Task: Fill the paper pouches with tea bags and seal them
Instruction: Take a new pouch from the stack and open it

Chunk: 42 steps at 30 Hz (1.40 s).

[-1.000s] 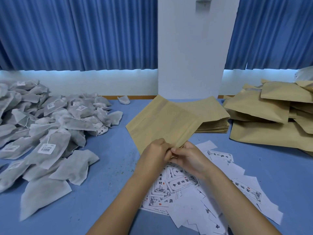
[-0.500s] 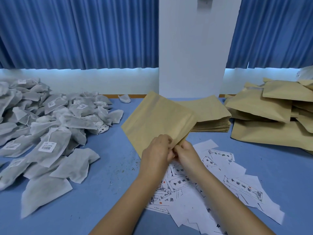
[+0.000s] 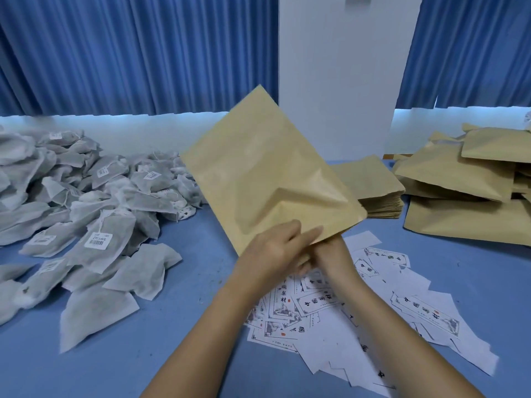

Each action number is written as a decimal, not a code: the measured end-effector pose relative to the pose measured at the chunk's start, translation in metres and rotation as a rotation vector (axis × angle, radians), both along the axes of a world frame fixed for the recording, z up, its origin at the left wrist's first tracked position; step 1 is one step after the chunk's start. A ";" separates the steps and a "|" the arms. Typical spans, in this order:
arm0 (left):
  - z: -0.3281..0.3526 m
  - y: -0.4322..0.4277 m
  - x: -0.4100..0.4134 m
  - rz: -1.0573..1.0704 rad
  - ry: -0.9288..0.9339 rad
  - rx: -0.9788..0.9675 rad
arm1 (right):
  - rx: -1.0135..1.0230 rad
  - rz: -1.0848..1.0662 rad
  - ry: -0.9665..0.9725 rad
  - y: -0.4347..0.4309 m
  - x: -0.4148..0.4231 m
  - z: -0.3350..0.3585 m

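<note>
A flat tan paper pouch (image 3: 267,173), creased at its near end, tilts above the blue counter (image 3: 138,366). The left hand (image 3: 273,251) fingers pinch its near edge; the right hand (image 3: 333,254) fingers are hidden behind it.

At centre frame a tan paper pouch (image 3: 264,173) stands tilted above the blue surface (image 3: 172,354). The left hand (image 3: 273,254) holds its lower edge, fingers (image 3: 310,235) laid across the front. The right hand (image 3: 333,254) meets that edge, its fingertips hidden. Tea bags (image 3: 94,202) are heaped at left, printed labels (image 3: 373,311) lie at lower right, and stacked pouches (image 3: 370,182) sit at right.
</note>
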<state>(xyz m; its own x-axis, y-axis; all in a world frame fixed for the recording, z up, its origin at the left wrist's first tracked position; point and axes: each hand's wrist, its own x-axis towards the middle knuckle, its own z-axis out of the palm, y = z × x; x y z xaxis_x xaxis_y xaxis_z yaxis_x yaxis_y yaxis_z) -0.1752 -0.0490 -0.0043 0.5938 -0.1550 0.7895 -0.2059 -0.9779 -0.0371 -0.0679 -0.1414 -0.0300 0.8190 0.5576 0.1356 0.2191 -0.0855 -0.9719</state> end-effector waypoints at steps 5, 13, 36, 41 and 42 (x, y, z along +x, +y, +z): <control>0.016 0.009 -0.011 0.101 -0.346 -0.130 | 0.143 -0.121 0.135 -0.020 0.018 0.007; 0.015 0.043 -0.039 0.637 0.033 -0.447 | 0.272 -0.160 0.446 -0.029 0.026 0.009; -0.045 0.145 -0.090 0.948 0.665 -0.542 | 0.375 -0.014 0.645 0.029 -0.025 0.016; -0.054 0.151 -0.069 0.967 0.548 -0.460 | 0.371 -0.024 0.616 0.026 -0.027 0.010; -0.055 0.150 -0.067 0.966 0.547 -0.457 | 0.377 -0.032 0.619 0.024 -0.026 0.010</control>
<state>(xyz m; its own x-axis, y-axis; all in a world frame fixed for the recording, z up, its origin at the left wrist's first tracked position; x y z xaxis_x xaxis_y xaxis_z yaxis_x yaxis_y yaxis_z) -0.2424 0.1014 -0.0591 0.5846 0.7677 0.2624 0.7395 -0.6372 0.2169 -0.0939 -0.1171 -0.0203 0.8229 0.5390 -0.1800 -0.3782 0.2830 -0.8814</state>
